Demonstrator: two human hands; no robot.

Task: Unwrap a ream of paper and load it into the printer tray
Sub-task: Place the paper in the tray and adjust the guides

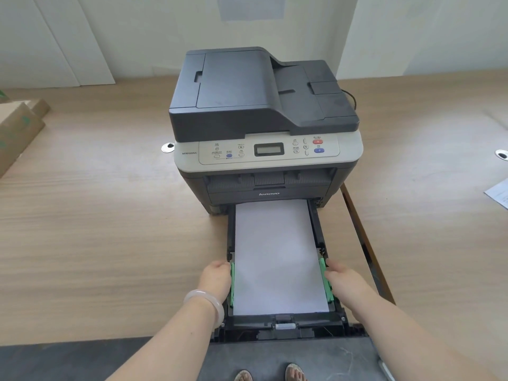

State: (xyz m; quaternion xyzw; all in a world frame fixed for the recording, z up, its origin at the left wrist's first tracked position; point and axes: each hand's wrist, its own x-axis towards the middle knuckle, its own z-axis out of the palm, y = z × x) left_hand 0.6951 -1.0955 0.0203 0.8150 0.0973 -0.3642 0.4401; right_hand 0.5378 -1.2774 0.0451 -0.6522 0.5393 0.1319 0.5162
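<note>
A dark grey printer (261, 111) stands on the wooden desk, its black paper tray (283, 327) pulled out toward me over the desk's front edge. A flat stack of white paper (277, 257) lies in the tray between two green side guides. My left hand (215, 279), with a pale bangle on the wrist, grips the tray's left side at the left green guide (232, 284). My right hand (343, 279) grips the tray's right side against the right green guide (325, 279). No wrapper is in view.
Cardboard boxes (16, 127) sit at the desk's left edge. A sheet of paper (499, 195) lies at the right edge. Cable grommets (167, 147) (501, 154) are set in the desk top. A gap (362, 235) separates two desk sections right of the tray. My feet show on the dark floor below.
</note>
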